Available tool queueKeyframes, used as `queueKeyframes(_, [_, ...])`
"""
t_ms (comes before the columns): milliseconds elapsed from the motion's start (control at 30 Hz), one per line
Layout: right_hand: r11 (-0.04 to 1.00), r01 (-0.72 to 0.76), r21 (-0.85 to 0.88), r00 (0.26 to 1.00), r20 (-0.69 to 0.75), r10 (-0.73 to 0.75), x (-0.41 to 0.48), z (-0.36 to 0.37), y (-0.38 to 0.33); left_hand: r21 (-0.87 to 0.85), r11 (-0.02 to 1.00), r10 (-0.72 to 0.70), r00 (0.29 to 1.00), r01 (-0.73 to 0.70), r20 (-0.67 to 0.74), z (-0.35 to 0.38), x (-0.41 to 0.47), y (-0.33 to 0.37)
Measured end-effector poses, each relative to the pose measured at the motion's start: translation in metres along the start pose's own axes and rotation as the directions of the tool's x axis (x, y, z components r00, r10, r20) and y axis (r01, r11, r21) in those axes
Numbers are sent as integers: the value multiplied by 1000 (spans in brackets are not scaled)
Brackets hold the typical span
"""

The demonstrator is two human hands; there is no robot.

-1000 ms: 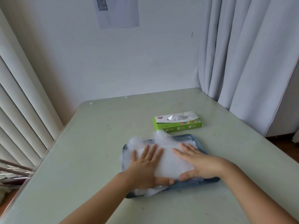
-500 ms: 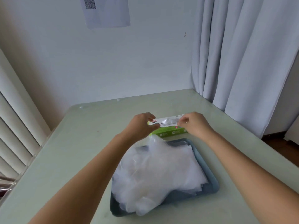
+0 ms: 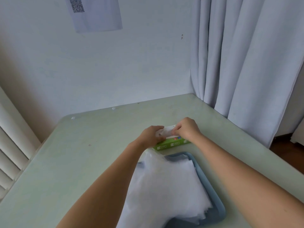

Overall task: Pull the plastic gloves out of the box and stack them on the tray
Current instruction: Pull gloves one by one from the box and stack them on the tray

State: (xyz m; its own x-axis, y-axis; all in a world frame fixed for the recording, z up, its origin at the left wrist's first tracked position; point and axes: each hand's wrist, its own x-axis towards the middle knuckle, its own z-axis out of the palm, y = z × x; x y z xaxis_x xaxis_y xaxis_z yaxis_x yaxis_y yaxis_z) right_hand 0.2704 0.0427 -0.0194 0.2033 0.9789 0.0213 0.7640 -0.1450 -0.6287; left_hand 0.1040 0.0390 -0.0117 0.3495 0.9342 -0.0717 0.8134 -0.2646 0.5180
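Observation:
A green and white glove box (image 3: 171, 143) lies on the table just beyond the tray. My left hand (image 3: 151, 135) grips the box's left end. My right hand (image 3: 185, 129) sits over the box's top opening, its fingers curled and pinching the clear plastic there. A loose pile of clear plastic gloves (image 3: 166, 185) lies on the blue-grey tray (image 3: 212, 195) between my forearms, spilling over its near left edge.
The pale green table (image 3: 82, 162) runs to a white wall at the back. White curtains (image 3: 246, 63) hang along the right edge. Window blinds (image 3: 9, 145) stand at the left. A paper with a QR code (image 3: 95, 12) hangs on the wall.
Both hands left the glove pile on the tray and reached forward to the box. My left hand now holds its end and my right hand pinches at the opening.

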Motion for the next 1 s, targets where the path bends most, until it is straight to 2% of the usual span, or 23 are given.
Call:
queueKeyframes(200, [983,184,-6,979,88,-183,6,-19,4,20,999,50,998,-50,24,-2,5,-3])
queueKeyframes(367, [907,418,49,881,222,-418,11,-27,4,8,999,46,997,-46,67,-3,9,-5])
queueKeyframes(467, [880,469,75,854,214,-474,14,-27,5,14,1000,26,997,-27,75,-1,11,-5])
queueKeyframes(633, [859,490,147,854,117,-507,19,-21,8,59,998,13,997,-17,73,-1,11,-4])
queueKeyframes(800, [816,569,102,815,63,-576,18,-24,3,23,1000,4,998,-5,66,3,11,-8])
queueKeyframes(900, [770,638,22,752,195,-629,18,-31,-6,7,1000,10,998,-10,62,4,13,-10])
queueKeyframes(1000, [683,701,-204,706,331,-626,18,-30,-12,-10,1000,12,998,-12,60,4,13,-11])
